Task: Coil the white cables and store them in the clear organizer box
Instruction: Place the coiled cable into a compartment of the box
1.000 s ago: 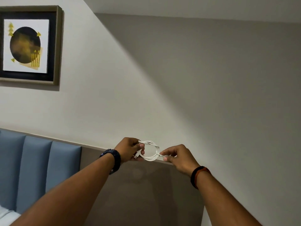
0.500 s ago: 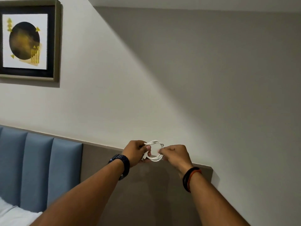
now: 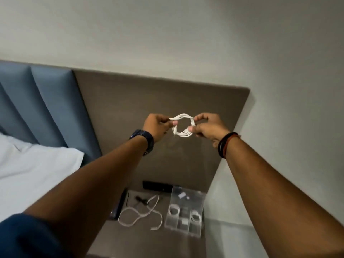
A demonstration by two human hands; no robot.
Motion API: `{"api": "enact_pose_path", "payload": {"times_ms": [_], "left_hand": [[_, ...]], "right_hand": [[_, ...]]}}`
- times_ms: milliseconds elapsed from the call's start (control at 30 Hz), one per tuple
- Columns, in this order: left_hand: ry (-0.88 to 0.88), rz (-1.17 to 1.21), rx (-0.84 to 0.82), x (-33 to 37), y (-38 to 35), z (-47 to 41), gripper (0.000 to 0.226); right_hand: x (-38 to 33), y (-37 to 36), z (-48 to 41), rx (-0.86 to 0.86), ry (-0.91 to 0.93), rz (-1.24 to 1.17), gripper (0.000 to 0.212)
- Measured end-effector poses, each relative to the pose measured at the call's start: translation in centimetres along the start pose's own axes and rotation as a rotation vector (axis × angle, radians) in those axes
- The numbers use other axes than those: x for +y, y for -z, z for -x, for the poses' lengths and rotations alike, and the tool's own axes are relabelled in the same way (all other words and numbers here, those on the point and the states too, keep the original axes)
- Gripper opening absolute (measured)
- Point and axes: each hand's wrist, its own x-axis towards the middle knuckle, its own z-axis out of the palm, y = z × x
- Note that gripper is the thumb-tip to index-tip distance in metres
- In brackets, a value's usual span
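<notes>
A brown panel (image 3: 167, 101) is seen directly behind the fingers, and a blue padded headboard (image 3: 46, 101) is seen to their left. White bedding (image 3: 28, 174) lies lower and further left of them. Well below the fingers, a bedside table (image 3: 141, 243) is seen.

On it, below and slightly right of the fingers, the clear organizer box (image 3: 197, 200) lies open. Two small white coils (image 3: 174, 209) are held in separate compartments of it. Just left of the box, almost straight below the fingers, a loose white cable (image 3: 141, 213) is spread in uneven loops, apart from the box. A black bar (image 3: 157, 186) lies at the back of the table.

The left hand (image 3: 158, 127) and the right hand (image 3: 208, 127) are raised side by side in front of the panel. Between them a coiled white cable (image 3: 183, 125) is held as a small ring. The left side of the ring is pinched between the left thumb and curled fingers (image 3: 174, 123). The right side is pinched by the right thumb and fingers, which are curled round the strands. One short cable end is seen hanging from the ring beside the left fingertips.

A dark watch (image 3: 143, 140) is worn on the left wrist, and dark and red bands (image 3: 226, 144) on the right.
</notes>
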Motion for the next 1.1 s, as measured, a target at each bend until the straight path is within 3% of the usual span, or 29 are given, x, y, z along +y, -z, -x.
{"api": "enact_pose_path", "payload": {"times_ms": [233, 400, 667, 867, 933, 1033, 1100], "left_hand": [[0.371, -0.100, -0.103, -17.6, -8.0, 4.1, 0.021], [0.644, 0.037, -0.190, -32.4, -14.2, 5.1, 0.015], [0.943, 0.166, -0.091, -54.4, -22.0, 4.1, 0.005], [0.965, 0.073, -0.071, -62.4, -24.0, 4.3, 0.019], [0.913, 0.016, -0.066, -63.4, -24.3, 4.4, 0.011], [0.716, -0.268, -0.173, -64.1, -24.2, 4.6, 0.020], [0.474, -0.528, -0.288, -64.0, -23.7, 5.0, 0.022]], "right_hand": [[19.9, -3.4, 1.3, -0.078, -0.305, 0.001, 0.032], [36.1, -7.0, 0.7, 0.005, -0.478, 0.004, 0.028], [58.6, -14.2, -2.4, 0.173, -0.609, -0.030, 0.033], [66.4, -17.5, -4.0, 0.212, -0.680, -0.014, 0.028], [67.3, -18.2, -4.3, 0.213, -0.664, 0.027, 0.020], [67.5, -18.7, -4.2, 0.192, -0.606, 0.157, 0.013], [67.2, -19.2, -3.9, 0.192, -0.566, 0.265, 0.012]]}}
